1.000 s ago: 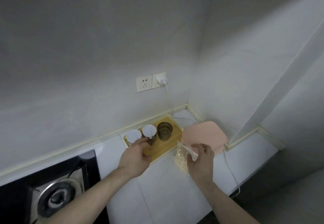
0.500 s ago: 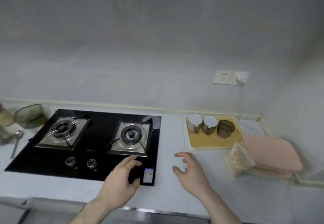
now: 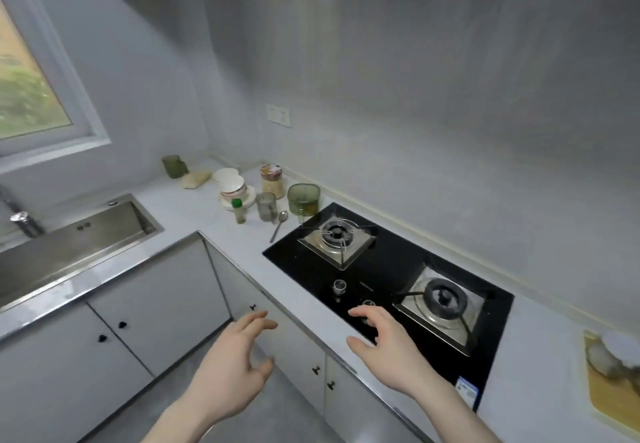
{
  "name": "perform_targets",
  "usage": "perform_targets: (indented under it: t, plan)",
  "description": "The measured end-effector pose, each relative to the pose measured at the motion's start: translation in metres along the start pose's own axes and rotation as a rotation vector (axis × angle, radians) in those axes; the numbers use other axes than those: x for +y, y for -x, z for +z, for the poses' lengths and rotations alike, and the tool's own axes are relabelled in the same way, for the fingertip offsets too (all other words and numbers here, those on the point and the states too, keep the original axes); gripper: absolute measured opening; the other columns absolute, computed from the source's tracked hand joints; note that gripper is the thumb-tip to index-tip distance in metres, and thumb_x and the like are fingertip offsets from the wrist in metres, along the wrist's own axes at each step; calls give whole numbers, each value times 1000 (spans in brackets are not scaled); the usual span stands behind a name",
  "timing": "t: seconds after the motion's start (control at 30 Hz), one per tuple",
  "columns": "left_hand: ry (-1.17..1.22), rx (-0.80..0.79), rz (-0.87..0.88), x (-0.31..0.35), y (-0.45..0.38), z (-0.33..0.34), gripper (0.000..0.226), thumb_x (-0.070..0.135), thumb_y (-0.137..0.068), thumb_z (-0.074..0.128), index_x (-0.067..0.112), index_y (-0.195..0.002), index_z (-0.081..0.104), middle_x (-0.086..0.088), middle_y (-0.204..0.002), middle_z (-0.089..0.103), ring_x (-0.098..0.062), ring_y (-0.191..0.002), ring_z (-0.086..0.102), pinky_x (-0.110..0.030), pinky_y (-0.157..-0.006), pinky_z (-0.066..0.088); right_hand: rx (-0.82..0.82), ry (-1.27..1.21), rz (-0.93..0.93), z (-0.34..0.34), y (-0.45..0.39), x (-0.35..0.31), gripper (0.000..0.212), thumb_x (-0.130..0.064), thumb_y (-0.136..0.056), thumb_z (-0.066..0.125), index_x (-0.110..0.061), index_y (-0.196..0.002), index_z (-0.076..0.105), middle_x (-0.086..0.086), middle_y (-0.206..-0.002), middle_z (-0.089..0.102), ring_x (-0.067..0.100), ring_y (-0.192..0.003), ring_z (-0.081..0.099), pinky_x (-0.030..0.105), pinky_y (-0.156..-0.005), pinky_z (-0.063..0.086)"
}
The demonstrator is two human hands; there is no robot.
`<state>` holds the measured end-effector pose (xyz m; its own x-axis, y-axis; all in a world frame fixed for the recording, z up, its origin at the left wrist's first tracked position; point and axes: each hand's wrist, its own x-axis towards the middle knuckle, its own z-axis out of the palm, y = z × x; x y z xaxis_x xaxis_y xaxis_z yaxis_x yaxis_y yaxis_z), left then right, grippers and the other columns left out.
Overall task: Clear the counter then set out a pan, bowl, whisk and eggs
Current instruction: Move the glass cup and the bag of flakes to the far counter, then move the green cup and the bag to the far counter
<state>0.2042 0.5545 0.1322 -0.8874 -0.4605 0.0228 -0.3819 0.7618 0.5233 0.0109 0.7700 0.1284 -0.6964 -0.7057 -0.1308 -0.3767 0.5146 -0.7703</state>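
Head view: both hands [image 3: 235,370] empty.

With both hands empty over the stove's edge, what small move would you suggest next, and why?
Probably reach the left hand forward to the spoon, the nearest piece of clutter, lying loose on the counter beside the stove. Both it and the right hand hold nothing, and the corner still needs clearing.

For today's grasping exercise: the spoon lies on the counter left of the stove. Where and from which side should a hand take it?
Grip the spoon by its slim handle, coming from above. It lies flat, bowl towards the clear cup, handle end pointing out over bare counter beside the stove, so fingers probably have room there.
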Motion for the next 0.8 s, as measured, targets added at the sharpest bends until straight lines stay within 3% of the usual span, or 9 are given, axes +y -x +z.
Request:
perform_targets:
  t: [0.37,0.53,0.67,0.8]
  plan:
    - [-54,181,-190,-211,36,-165,49,35,-84,67,43,-129,50,25,-152,35,-6,-134,41,-21,-108,33,-133,-19,-272,173,-113,-203,42,-42,-91,65,-46,-131,53,-31,-135,46,-8,-125,46,25,-108,44]
    - [-40,211,-191,-262,27,-204,50,35,-84,67,43,-131,50,26,-152,32,-5,-137,38,-22,-110,34,-171,-8,-297,219,-152,-244,44,-49,-85,63,-49,-128,53,-34,-132,47,-5,-127,48,31,-110,45]
    - [-11,223,-195,-299,4,-225,50,37,-83,67,45,-129,50,25,-151,34,-4,-134,40,-24,-101,45,-200,17,-290,237,-194,-271,44,-48,-86,64,-49,-129,53,-32,-134,46,-4,-127,47,32,-111,43]
    - [-8,226,-205,-334,-32,-239,49,37,-84,68,44,-129,51,27,-150,33,-2,-136,37,-20,-110,32,-221,16,-281,256,-249,-293,42,-45,-88,64,-49,-128,52,-32,-134,46,-4,-127,46,32,-109,45]
